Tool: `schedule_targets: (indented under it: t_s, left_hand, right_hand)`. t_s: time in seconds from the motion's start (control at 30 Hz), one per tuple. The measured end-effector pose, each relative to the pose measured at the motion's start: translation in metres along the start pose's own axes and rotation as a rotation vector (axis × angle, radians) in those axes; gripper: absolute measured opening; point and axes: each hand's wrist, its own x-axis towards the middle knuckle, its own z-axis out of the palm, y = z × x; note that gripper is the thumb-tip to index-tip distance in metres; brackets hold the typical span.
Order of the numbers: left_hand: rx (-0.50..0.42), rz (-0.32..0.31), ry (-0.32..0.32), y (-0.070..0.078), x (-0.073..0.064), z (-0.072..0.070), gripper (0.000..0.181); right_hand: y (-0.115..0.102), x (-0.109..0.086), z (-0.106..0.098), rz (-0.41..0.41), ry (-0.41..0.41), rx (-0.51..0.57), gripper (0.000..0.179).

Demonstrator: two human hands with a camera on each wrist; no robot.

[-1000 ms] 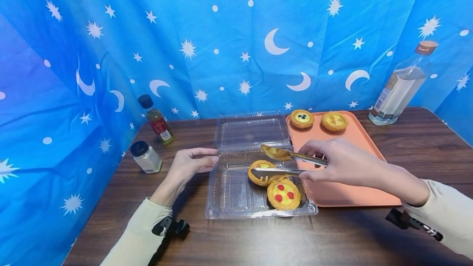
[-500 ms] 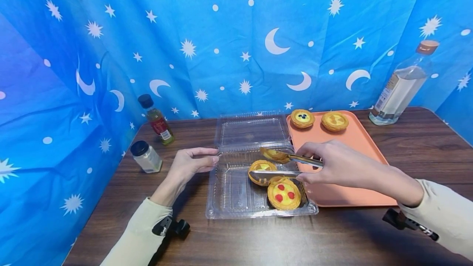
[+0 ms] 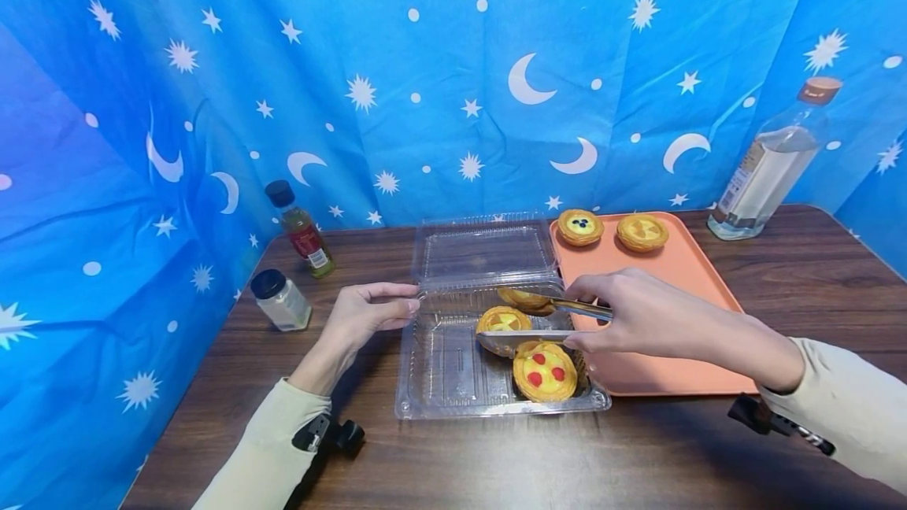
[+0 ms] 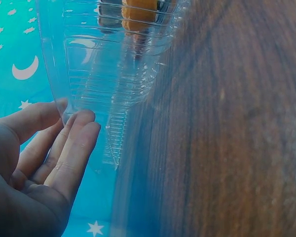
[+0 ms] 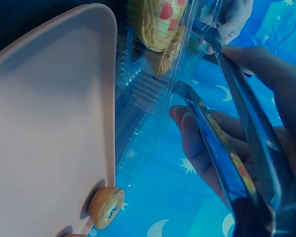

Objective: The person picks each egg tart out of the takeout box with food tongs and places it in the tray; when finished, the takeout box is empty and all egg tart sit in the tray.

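Note:
My left hand (image 3: 357,319) pinches the left rim of a clear plastic clamshell box (image 3: 442,372), whose lid (image 3: 489,250) lies folded back. In the left wrist view, thumb and fingertips meet at the box's edge (image 4: 59,106). Two egg tarts sit in the box's right half: a yellow-topped tart (image 3: 501,319) and, in front of it, a tart with red pieces (image 3: 544,373). My right hand (image 3: 641,309) grips metal tongs (image 3: 538,335). Their arms are spread, one behind the yellow-topped tart and the other across its front, partly hiding it. Contact with it is unclear.
An orange tray (image 3: 666,368) right of the box carries a blue-dotted tart (image 3: 579,228) and a plain yellow tart (image 3: 641,234) at its far end. A large clear bottle (image 3: 765,171) stands back right. A small bottle (image 3: 306,238) and a black-lidded jar (image 3: 280,301) stand left.
My right hand and the tongs have shifted slightly left, and the tongs have turned a little. The left hand, box and tarts look unmoved.

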Motion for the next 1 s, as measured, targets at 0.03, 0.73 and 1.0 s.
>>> schedule_targets:
  t_s: [0.03, 0.73, 1.0]
  left_hand:
    - [0.000, -0.001, 0.000, 0.0001, 0.0000, 0.0000, 0.029]
    - [0.007, 0.006, 0.000, -0.0002, 0.0002, -0.0004, 0.031]
    - [0.001, 0.001, 0.003, -0.0012, 0.0002, 0.0000, 0.031]
  right_hand:
    - [0.0000, 0.0003, 0.0000, 0.000, -0.001, -0.001, 0.051]
    - [0.0006, 0.0023, 0.0011, -0.098, 0.013, -0.017, 0.038]
    - [0.0009, 0.0002, 0.0005, -0.096, 0.024, 0.000, 0.043]
